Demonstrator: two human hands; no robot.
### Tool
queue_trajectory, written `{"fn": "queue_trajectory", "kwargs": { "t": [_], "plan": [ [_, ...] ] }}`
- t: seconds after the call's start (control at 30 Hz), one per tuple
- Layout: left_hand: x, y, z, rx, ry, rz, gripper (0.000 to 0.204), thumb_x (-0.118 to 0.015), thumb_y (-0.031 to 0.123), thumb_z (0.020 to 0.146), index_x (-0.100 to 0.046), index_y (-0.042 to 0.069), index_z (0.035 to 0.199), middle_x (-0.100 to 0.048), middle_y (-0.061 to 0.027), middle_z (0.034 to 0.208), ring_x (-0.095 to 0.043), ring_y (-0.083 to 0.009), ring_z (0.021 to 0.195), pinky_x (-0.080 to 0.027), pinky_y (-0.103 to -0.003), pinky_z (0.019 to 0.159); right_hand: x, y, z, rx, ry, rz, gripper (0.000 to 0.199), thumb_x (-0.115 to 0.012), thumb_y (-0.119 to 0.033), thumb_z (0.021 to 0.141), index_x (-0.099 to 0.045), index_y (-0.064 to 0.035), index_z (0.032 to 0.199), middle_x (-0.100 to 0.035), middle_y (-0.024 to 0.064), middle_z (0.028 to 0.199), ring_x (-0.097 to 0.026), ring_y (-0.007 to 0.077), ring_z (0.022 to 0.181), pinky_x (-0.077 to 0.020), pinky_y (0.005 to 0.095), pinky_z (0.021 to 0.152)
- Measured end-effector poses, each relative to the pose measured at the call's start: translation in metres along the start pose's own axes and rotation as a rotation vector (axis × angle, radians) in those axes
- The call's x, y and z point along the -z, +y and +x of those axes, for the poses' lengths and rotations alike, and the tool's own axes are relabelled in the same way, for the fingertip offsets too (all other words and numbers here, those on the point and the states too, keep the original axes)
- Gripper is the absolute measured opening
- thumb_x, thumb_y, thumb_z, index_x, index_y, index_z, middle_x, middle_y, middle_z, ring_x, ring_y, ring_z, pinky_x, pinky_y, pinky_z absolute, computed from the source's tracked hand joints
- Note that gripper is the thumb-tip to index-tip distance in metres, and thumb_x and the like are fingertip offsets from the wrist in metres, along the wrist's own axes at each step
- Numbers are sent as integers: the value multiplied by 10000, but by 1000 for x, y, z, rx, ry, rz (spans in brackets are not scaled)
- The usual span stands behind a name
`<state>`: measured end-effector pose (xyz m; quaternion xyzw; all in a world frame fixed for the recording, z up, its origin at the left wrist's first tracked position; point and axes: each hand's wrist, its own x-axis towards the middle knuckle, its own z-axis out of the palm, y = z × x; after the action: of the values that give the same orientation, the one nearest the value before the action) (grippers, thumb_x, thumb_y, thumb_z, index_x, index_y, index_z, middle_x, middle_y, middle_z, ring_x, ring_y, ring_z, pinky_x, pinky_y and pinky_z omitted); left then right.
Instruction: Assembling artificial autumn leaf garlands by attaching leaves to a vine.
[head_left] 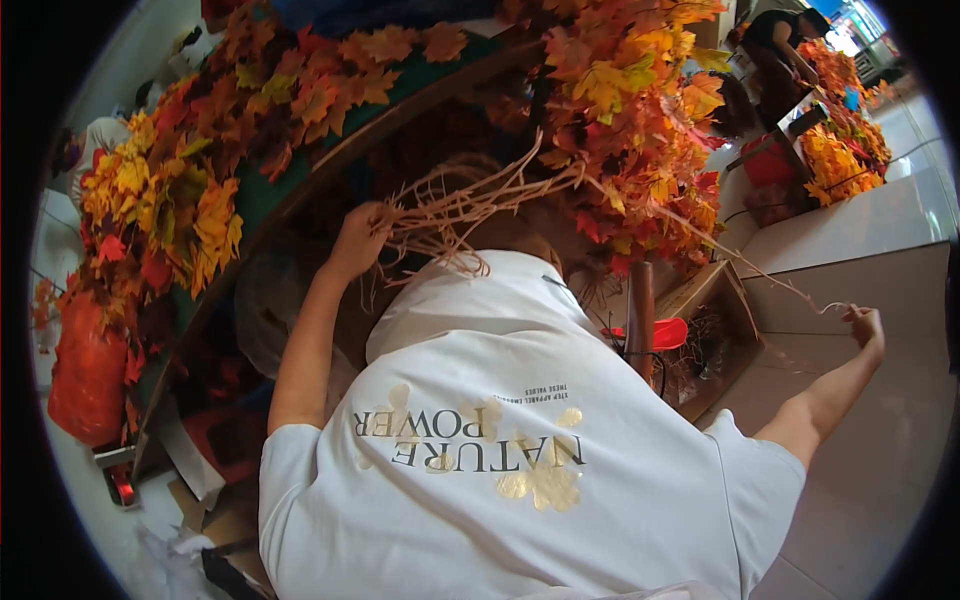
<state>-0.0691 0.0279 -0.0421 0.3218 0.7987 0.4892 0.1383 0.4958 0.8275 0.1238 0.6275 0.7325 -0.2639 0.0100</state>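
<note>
A loose tangle of thin brown artificial vine stems (pixel 470 205) hangs in front of my chest. My left hand (pixel 362 238) is closed around the tangle's left end, with loose strand ends sticking out about the fingers. One long strand (pixel 735 255) runs out from the bundle to the right. Its curled pale tip sits at my right hand (pixel 866 328), pinched between the fingers with that arm stretched far out to the side. Between both hands the strand is drawn fairly straight, passing before the orange leaves.
Orange and yellow artificial maple leaves (pixel 635 100) are heaped ahead, and more leaves (pixel 180 190) lie along the green table's curved edge. A wooden box (pixel 745 305) with dark wiry bits and a red object (pixel 655 333) stand right. Another person (pixel 785 50) bends over leaves at far right.
</note>
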Motion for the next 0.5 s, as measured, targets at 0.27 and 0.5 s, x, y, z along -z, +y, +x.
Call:
{"fn": "queue_trajectory", "kwargs": {
  "t": [0.27,0.5],
  "plan": [
    [-9,15,6,-104,-20,76,129,-570,-7,821,-569,-17,949,-507,-123,853,-524,-247,751,-439,-301,687,-186,-258,-189,1028,-288,261,615,-669,-64,800,-411,-81,1357,-443,56,1365,-407,173,1265,-322,325,1037],
    [-22,39,5,-132,-7,31,60,-570,-7,819,-527,-27,856,-457,-120,797,-491,-254,713,-434,-305,661,-333,-432,-290,1631,-339,4,773,-699,-92,737,-309,-117,1404,-313,143,1438,-269,331,1337,-274,393,1089]
  ]
}}
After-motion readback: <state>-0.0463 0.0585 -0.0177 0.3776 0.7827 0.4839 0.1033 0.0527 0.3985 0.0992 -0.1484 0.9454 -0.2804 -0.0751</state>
